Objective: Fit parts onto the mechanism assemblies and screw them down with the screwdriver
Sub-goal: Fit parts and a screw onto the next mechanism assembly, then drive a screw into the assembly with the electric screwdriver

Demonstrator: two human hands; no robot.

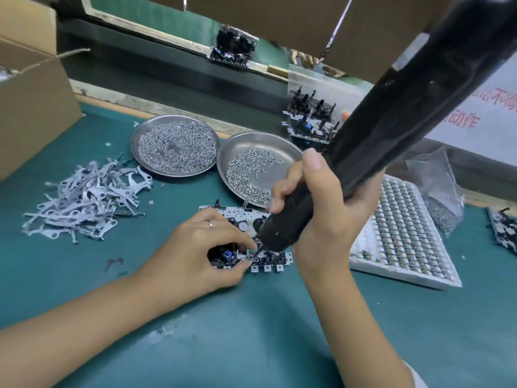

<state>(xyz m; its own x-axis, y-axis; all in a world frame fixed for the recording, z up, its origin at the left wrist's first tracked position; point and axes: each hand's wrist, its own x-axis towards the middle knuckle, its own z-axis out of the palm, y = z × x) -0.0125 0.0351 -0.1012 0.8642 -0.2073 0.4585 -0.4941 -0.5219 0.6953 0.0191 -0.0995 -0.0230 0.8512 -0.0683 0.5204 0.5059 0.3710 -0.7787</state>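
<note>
Mechanism assembly (246, 242) lay flat on the green table (251, 331), near its middle, just in front of two steel dishes. The left hand (201, 247) rested on the assembly's left end, its thumb and fingertips pinching a small metal part at the front edge, apparently to keep part and assembly from turning under the tool. The right hand (316, 208) was wrapped around the black screwdriver (377, 141), thumb up along the barrel, holding it tilted so the bit met the assembly just beside the left fingertips; the driver's long body ran up and to the right out of view. One dish (174, 147) was heaped with screws, the other (258, 169) only partly filled, both within easy reach of the work. A loose pile of grey stamped levers (86, 200) lay to the left, and a white tray (402, 233) of small parts to the right, beside a clear bag (439, 191). Behind ran a conveyor (167, 68) carrying more assemblies, with cardboard boxes at left and overhead, and a stack of assemblies (310, 119) waiting at the table's far edge.
</note>
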